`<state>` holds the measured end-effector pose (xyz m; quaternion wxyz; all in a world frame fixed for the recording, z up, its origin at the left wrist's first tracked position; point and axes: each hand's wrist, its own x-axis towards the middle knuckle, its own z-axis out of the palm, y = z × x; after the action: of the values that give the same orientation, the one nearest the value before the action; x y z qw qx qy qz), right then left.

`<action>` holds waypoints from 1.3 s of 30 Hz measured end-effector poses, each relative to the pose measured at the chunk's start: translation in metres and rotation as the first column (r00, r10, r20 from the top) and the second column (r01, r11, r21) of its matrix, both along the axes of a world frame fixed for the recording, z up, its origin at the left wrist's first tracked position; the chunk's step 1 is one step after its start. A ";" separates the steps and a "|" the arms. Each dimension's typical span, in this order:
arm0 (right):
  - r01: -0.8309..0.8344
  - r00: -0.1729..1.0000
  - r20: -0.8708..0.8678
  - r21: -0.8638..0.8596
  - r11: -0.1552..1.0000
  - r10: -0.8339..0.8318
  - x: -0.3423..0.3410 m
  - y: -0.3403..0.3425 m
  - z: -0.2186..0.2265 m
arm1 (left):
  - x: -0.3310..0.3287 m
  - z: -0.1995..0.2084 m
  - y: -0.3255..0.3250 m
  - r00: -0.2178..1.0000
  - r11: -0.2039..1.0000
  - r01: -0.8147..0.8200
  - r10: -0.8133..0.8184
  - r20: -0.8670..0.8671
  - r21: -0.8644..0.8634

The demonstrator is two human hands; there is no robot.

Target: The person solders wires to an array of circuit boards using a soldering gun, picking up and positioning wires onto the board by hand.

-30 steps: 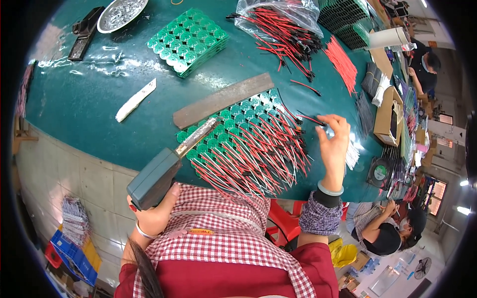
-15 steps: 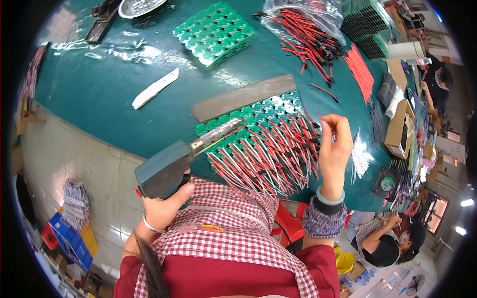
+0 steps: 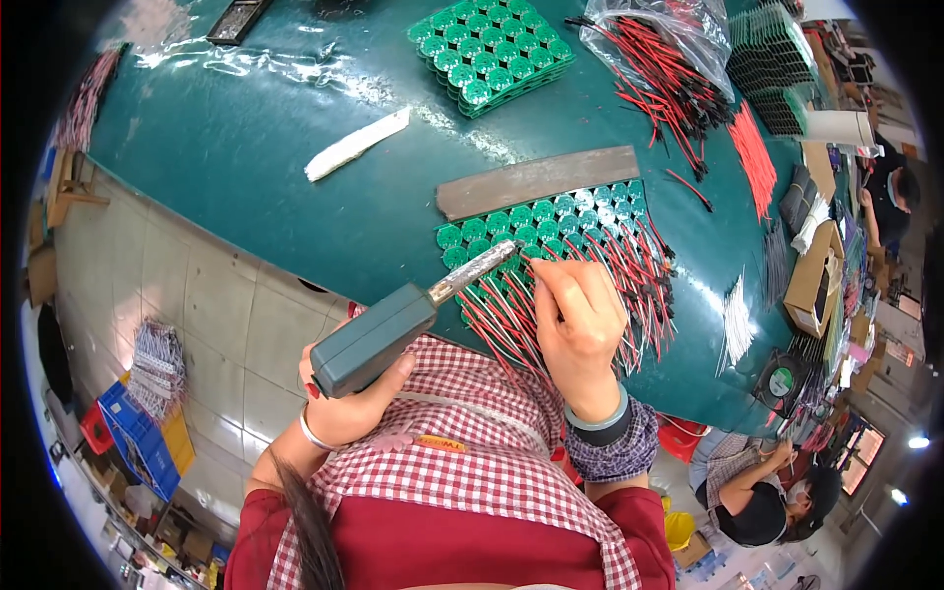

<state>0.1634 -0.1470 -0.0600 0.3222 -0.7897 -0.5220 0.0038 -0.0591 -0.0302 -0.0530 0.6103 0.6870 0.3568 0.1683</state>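
Observation:
My left hand (image 3: 344, 411) is wrapped round the dark green body of a soldering gun (image 3: 376, 339). Its metal barrel points up and right, with the tip over a panel of round green circuit boards (image 3: 479, 228). Close beside that tip, my right hand (image 3: 582, 334) pinches a thin red wire (image 3: 528, 260) at the panel. Rows of red and white wires (image 3: 644, 285) stand out from the panel's near and right parts, partly hidden by my right hand. A flat grey-brown bar (image 3: 539, 181) lies along the panel's far edge.
Further back are a stack of green board panels (image 3: 497, 59) and a plastic bag (image 3: 700, 44) of red and black wires. A white strip (image 3: 356, 144) lies to the left. At right are red wires (image 3: 752, 162), white wires (image 3: 736, 324) and a small fan (image 3: 780, 382). A co-worker (image 3: 752, 497) sits at lower right.
My right hand has moved left and inward, from the panel's right edge to beside the soldering gun's tip. In the picture, the table and its contents have shifted right.

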 end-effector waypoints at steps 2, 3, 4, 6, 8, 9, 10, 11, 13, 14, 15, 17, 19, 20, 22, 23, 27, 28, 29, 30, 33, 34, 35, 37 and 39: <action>-0.007 1.000 0.020 -0.002 1.000 0.007 0.000 0.000 -0.001 | 0.001 -0.002 0.001 0.999 0.994 0.041 -0.042 0.009 0.101; -0.009 1.000 0.021 -0.003 1.000 0.009 -0.001 0.000 -0.001 | 0.003 -0.001 0.001 0.999 0.993 0.046 -0.048 0.016 0.108; -0.010 1.000 0.026 0.000 1.000 0.010 -0.001 0.000 -0.002 | 0.003 -0.001 0.001 0.998 0.992 0.051 -0.054 0.023 0.116; -0.010 1.000 0.029 0.003 1.000 0.010 -0.001 0.000 -0.002 | 0.004 -0.001 0.002 0.997 0.987 0.064 -0.068 0.026 0.149; -0.010 0.999 0.037 -0.005 1.000 0.010 -0.001 0.000 -0.001 | 0.004 -0.001 0.002 0.996 0.980 0.076 -0.083 0.028 0.183; -0.011 0.999 0.036 -0.005 1.000 0.011 -0.001 0.000 -0.001 | 0.004 0.000 0.001 0.997 0.983 0.064 -0.069 0.027 0.170; -0.014 0.999 0.038 -0.004 1.000 0.014 -0.001 0.000 -0.001 | 0.005 0.000 0.000 0.998 0.986 0.051 -0.056 0.025 0.157; -0.016 0.999 0.042 -0.004 1.000 0.017 0.000 0.000 -0.001 | 0.005 0.000 0.000 0.998 0.986 0.052 -0.056 0.025 0.157; -0.016 0.999 0.042 -0.005 1.000 0.016 0.000 0.000 -0.001 | 0.006 0.001 0.001 0.998 0.981 0.054 -0.057 0.013 0.184; -0.014 0.999 0.044 -0.008 1.000 0.014 0.000 0.000 -0.002 | 0.006 0.001 0.001 0.998 0.981 0.055 -0.058 0.013 0.184; -0.012 0.999 0.044 -0.008 1.000 0.013 0.000 0.000 -0.002 | 0.006 0.001 0.002 0.998 0.976 0.069 -0.069 -0.005 0.208; -0.012 0.999 0.050 -0.003 1.000 0.012 0.000 0.000 -0.003 | 0.006 0.002 0.003 0.997 0.969 0.083 -0.080 -0.023 0.233; -0.012 0.999 0.050 -0.005 1.000 0.012 0.000 0.000 -0.002 | 0.007 0.003 0.004 0.995 0.962 0.096 -0.089 -0.037 0.255; -0.012 0.999 0.051 -0.007 1.000 0.013 0.000 0.000 -0.002 | 0.007 0.004 0.003 0.995 0.962 0.096 -0.089 -0.037 0.255; -0.013 0.999 0.049 -0.008 1.000 0.013 -0.001 0.000 -0.003 | 0.005 0.004 0.002 0.997 0.973 0.069 -0.065 -0.030 0.222; -0.013 0.999 0.047 -0.009 1.000 0.013 -0.001 0.000 -0.003 | 0.004 0.003 0.002 0.997 0.973 0.070 -0.065 -0.030 0.222; -0.014 0.999 0.047 -0.010 1.000 0.014 -0.001 0.000 -0.002 | -0.001 -0.002 0.000 0.998 0.967 0.063 -0.065 0.000 0.247; -0.013 0.999 0.050 -0.011 1.000 0.014 -0.001 0.000 -0.002 | -0.002 -0.002 0.000 0.998 0.966 0.057 -0.060 0.005 0.252; -0.013 0.998 0.053 -0.012 1.000 0.013 -0.001 0.000 -0.002 | -0.001 -0.001 0.000 0.998 0.966 0.057 -0.060 0.005 0.252; -0.012 0.998 0.053 -0.012 1.000 0.013 -0.001 0.000 -0.002 | -0.001 0.000 0.001 0.998 0.962 0.061 -0.061 -0.005 0.267; -0.012 0.999 0.052 -0.013 1.000 0.013 -0.001 0.000 -0.002 | 0.000 0.002 0.000 0.999 0.962 0.053 -0.051 -0.015 0.266; -0.009 0.999 0.048 -0.007 1.000 0.009 -0.001 0.001 -0.003 | 0.000 0.002 -0.001 0.999 0.967 0.042 -0.039 -0.016 0.251; -0.005 0.999 0.046 -0.001 1.000 0.005 -0.002 0.001 -0.003 | 0.000 0.002 -0.001 0.999 0.967 0.042 -0.040 -0.016 0.251; -0.001 0.999 0.047 0.008 1.000 0.001 -0.001 0.000 -0.005 | 0.000 0.002 -0.001 0.999 0.967 0.049 -0.047 -0.015 0.250; 0.001 0.999 0.048 0.016 1.000 -0.002 -0.001 0.000 -0.005 | 0.001 0.004 0.001 0.998 0.964 0.065 -0.061 -0.024 0.259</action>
<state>0.1622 -0.1467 -0.0652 0.3160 -0.7874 -0.5290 -0.0195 -0.0585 -0.0295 -0.0492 0.5173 0.7733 0.3144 0.1885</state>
